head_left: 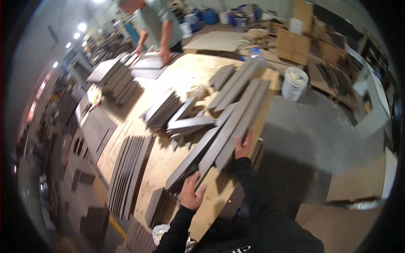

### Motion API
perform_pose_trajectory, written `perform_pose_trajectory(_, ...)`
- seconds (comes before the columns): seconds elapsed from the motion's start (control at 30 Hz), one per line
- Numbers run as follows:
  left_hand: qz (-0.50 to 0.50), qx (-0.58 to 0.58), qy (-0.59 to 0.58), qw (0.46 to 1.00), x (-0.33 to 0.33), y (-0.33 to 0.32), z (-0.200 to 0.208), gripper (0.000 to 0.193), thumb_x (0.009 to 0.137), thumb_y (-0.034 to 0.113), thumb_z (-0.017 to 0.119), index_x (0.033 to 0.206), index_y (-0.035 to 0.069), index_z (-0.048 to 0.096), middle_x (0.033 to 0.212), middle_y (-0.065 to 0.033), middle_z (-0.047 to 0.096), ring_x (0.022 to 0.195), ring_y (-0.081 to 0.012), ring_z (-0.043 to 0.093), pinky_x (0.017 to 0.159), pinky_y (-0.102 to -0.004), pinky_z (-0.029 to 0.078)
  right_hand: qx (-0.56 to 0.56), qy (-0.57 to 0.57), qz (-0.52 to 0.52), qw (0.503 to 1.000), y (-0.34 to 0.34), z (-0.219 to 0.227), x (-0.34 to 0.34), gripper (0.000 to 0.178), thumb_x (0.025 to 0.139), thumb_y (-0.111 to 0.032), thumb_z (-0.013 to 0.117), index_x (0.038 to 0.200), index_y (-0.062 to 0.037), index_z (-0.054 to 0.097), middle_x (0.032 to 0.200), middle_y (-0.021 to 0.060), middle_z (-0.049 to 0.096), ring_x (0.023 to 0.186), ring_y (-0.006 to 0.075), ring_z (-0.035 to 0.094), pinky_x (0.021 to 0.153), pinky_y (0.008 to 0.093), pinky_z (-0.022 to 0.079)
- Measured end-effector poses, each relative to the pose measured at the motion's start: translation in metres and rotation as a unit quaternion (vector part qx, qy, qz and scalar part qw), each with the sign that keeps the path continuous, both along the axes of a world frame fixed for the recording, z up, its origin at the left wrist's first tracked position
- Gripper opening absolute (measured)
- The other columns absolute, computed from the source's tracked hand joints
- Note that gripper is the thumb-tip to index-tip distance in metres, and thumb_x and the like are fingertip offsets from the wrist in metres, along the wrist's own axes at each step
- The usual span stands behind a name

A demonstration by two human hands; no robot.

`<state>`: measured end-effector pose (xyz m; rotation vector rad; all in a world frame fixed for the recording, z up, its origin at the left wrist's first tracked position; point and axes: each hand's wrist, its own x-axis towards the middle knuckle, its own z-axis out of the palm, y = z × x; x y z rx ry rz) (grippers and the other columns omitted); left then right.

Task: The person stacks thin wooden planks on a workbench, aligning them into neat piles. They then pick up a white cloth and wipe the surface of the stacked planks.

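My left hand (pixel 192 194) is open at the near end of a bundle of long grey boards (pixel 230 130), its fingers spread beside or lightly touching the board ends. Farther right, my right hand (pixel 244 145) lies along the bundle's right side, fingers extended and thumb apart. The boards run lengthwise near the right edge of the wooden table (pixel 192 69). Left of them, mitred grey pieces (pixel 192 123) rest in a loose heap. A short grey piece (pixel 155 206) stands just left of my left hand.
A row of grey slats (pixel 130 173) and a stack of short boards (pixel 162 109) occupy the table's left half. Across the table a co-worker (pixel 158 25) handles flat panels (pixel 147 62). A white bucket (pixel 295 83) stands on the floor at right; a crumpled plastic bag (pixel 160 232) lies near the front.
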<state>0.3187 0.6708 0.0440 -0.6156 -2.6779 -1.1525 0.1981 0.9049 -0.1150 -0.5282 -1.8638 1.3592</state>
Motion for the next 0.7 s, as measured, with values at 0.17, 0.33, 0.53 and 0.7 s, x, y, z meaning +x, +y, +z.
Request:
perform_pose_trajectory(0.17, 0.099, 0.095, -0.112, 0.984, 0.106, -0.049, 0.017, 0.015, 0.078, 0.01, 0.062, 0.09, 0.001, 0.063, 0.082, -0.0135, 0.063, 0.077, -0.0236, 0.063, 0.067, -0.0287, 0.048, 0.051, -0.022, 0.005, 0.998, 0.013, 0.007, 0.012, 0.07, 0.088, -0.042, 0.044, 0.134, 0.005, 0.021, 0.139, 0.0239, 0.023, 0.131, 0.0333, 0.019, 0.107, 0.0353, 0.013)
perform_pose_trajectory(0.33, 0.164, 0.18, -0.192, 0.951, 0.198, -0.107, 0.004, 0.009, 0.076, 0.013, 0.064, 0.077, 0.004, 0.066, 0.069, -0.0101, 0.063, 0.062, -0.0211, 0.063, 0.057, -0.0276, 0.048, 0.024, -0.029, 0.034, 0.999, -0.001, -0.006, 0.036, 0.069, 0.09, -0.041, 0.042, 0.135, 0.0051, 0.017, 0.142, 0.0216, 0.016, 0.132, 0.0308, 0.015, 0.107, 0.0352, 0.012)
perform_pose_trajectory(0.53, 0.258, 0.186, -0.133, 0.939, 0.256, -0.207, 0.003, 0.011, 0.074, 0.011, 0.068, 0.071, 0.001, 0.064, 0.064, -0.0093, 0.062, 0.056, -0.0142, 0.06, 0.05, -0.0256, 0.045, -0.125, 0.012, 0.066, 0.99, -0.065, 0.005, 0.129, 0.075, 0.088, -0.042, 0.045, 0.137, 0.0045, 0.011, 0.142, 0.0194, 0.016, 0.129, 0.0284, 0.022, 0.105, 0.0335, 0.017)
perform_pose_trajectory(0.7, 0.368, 0.241, -0.125, 0.889, 0.308, -0.324, 0.0, 0.01, 0.07, 0.01, 0.07, 0.069, 0.003, 0.064, 0.065, -0.0076, 0.062, 0.057, -0.0149, 0.06, 0.053, -0.0248, 0.046, -0.023, 0.077, 0.171, 0.982, -0.196, 0.058, 0.21, 0.062, 0.089, -0.029, 0.043, 0.135, 0.0045, 0.017, 0.14, 0.0179, 0.021, 0.13, 0.0259, 0.02, 0.106, 0.0367, 0.016)
